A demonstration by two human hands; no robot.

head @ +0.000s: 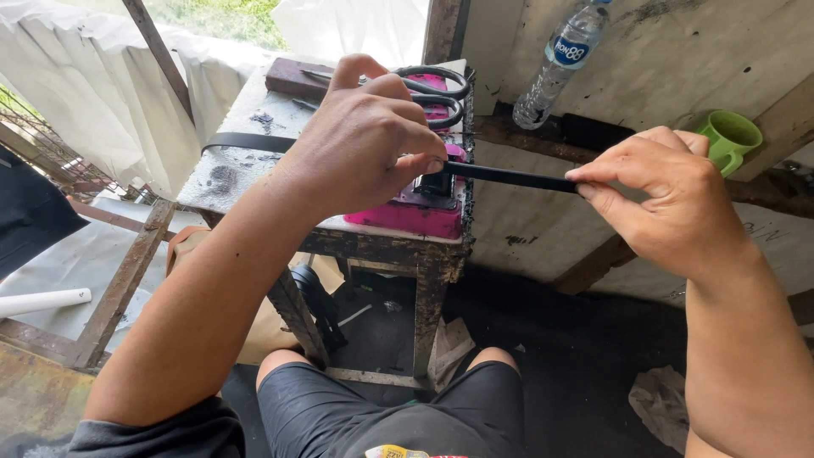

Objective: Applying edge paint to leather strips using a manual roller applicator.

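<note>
A long black strap point(509, 176) runs across a small pink machine point(415, 216) that stands on a worn, stained table point(246, 170). My left hand point(365, 140) presses down on the strap where it crosses the machine. Pinching the strap's other end between thumb and fingers, my right hand point(661, 191) holds it taut off the table's right edge. The strap's far part point(246, 141) shows again to the left of my left wrist, lying on the tabletop. Large black-handled scissors point(437, 89) lie just behind my left hand.
A clear plastic water bottle point(564, 59) leans against the wall at the back. A green mug point(727, 140) sits on a ledge to the right. White cloth point(102, 76) hangs at left. Crumpled rags point(661, 403) lie on the dark floor by my knees.
</note>
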